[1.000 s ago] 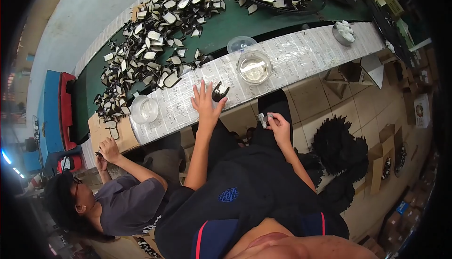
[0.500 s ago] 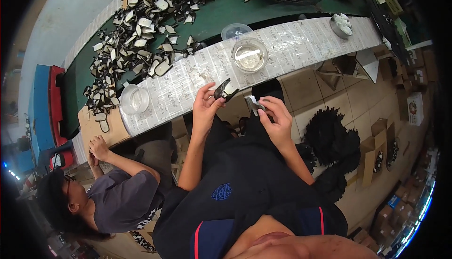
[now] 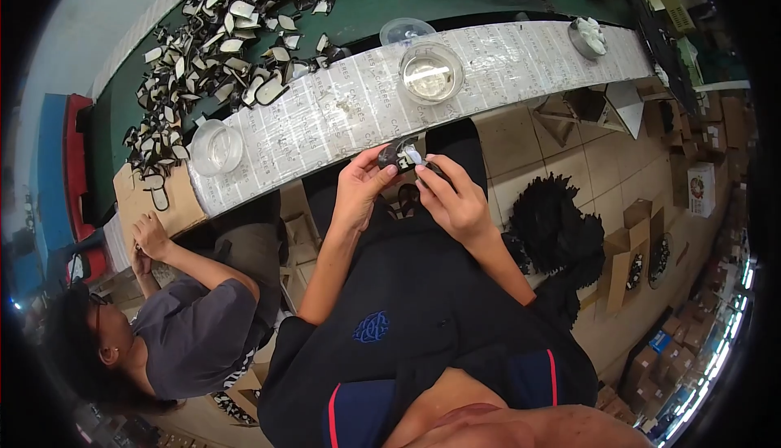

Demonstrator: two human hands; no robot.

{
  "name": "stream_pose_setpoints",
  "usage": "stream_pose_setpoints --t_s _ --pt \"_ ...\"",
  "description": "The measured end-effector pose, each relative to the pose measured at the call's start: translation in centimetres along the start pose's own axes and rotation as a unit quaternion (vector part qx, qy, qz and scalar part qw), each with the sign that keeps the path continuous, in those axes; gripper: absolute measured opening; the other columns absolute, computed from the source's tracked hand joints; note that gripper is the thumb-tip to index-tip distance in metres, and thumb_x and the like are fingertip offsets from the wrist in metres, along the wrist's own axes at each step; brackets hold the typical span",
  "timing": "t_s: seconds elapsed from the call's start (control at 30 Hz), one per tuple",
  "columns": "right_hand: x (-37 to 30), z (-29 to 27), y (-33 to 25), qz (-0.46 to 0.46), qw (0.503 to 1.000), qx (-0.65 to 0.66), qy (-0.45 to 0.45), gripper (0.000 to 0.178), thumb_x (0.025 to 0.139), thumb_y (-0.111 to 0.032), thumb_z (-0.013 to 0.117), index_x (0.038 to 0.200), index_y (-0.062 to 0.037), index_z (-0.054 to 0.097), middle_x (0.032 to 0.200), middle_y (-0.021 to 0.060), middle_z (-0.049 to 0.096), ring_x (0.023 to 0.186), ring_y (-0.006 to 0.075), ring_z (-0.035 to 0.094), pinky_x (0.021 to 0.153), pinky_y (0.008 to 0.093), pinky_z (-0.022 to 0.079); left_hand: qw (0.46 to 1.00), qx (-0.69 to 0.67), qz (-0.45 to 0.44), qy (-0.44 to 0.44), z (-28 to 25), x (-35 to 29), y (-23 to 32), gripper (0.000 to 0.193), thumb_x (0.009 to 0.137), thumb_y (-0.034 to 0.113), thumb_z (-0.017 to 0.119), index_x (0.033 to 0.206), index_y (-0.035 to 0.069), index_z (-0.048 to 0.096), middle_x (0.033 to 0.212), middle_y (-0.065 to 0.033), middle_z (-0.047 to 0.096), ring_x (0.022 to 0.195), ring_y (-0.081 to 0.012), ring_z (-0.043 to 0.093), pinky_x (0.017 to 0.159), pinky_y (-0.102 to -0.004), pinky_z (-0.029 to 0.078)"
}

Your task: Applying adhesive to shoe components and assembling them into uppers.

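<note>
My left hand pinches a small curved black shoe part with pale lining, just past the bench's front edge. My right hand is closed against the part's right side, thumb and fingers bent. Between its fingertips and the part shows a bit of white cloth, mostly covered. Whether the cloth lies inside the part or over its edge is hard to make out.
A paper-covered bench strip runs ahead, bearing a clear tub of liquid, another clear tub and a bowl of white wads. Shoe parts heap on the green belt. A co-worker sits left; black material lies right.
My right hand has moved left with the white cloth and now meets the shoe part. The part has turned in my left hand. The whole view has shifted slightly.
</note>
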State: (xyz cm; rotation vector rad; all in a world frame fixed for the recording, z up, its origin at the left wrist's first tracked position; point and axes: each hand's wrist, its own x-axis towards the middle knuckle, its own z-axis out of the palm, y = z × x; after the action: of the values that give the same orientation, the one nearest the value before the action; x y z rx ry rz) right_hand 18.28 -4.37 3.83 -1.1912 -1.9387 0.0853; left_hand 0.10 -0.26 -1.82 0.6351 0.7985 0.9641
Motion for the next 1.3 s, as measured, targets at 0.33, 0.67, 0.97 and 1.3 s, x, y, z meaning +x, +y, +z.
stream_pose_setpoints --t_s 0.33,0.67,0.97,1.3 --pt "-0.4 0.3 -0.5 0.018 1.0 0.004 0.004 0.034 0.076 -0.003 0.075 0.108 -0.0005 0.065 0.108 0.0156 0.062 0.083 0.0274 0.067 0.066 0.032 0.057 1.0 -0.023 -0.005 0.002 0.0 -0.4 -0.2 0.028 0.093 0.006 0.062 0.12 -0.002 0.057 0.112 -0.0094 0.064 0.102 -0.0177 0.063 0.09 -0.0351 0.057" --pt "-0.4 0.6 -0.5 0.021 1.0 0.008 0.001 0.033 0.075 -0.002 0.075 0.107 -0.0006 0.066 0.108 0.0151 0.062 0.083 0.0268 0.067 0.065 0.0318 0.057 1.0 -0.02 -0.009 0.001 0.4 -0.8 0.6 0.023 0.094 0.005 0.061 0.115 -0.001 0.058 0.109 -0.0087 0.064 0.099 -0.0165 0.064 0.09 -0.0346 0.057" --pt "-0.1 0.6 -0.6 0.089 0.991 0.095 0.015 0.029 0.078 0.004 0.072 0.106 0.001 0.067 0.109 0.0159 0.063 0.089 0.0232 0.066 0.072 0.0284 0.056 0.999 -0.039 -0.016 -0.013 0.3 -0.8 0.9 0.024 0.091 0.007 0.066 0.113 0.0 0.058 0.11 -0.0071 0.064 0.1 -0.0142 0.063 0.088 -0.0316 0.056" --pt "0.1 -0.7 -1.1 0.25 0.922 0.284 0.075 0.025 0.083 0.004 0.068 0.108 0.0029 0.066 0.111 0.014 0.063 0.091 0.0172 0.065 0.074 0.0256 0.058 0.999 -0.038 -0.021 -0.01 0.1 -0.6 0.6 0.025 0.092 0.007 0.065 0.115 -0.001 0.058 0.111 -0.0079 0.063 0.101 -0.0154 0.063 0.089 -0.0322 0.056"
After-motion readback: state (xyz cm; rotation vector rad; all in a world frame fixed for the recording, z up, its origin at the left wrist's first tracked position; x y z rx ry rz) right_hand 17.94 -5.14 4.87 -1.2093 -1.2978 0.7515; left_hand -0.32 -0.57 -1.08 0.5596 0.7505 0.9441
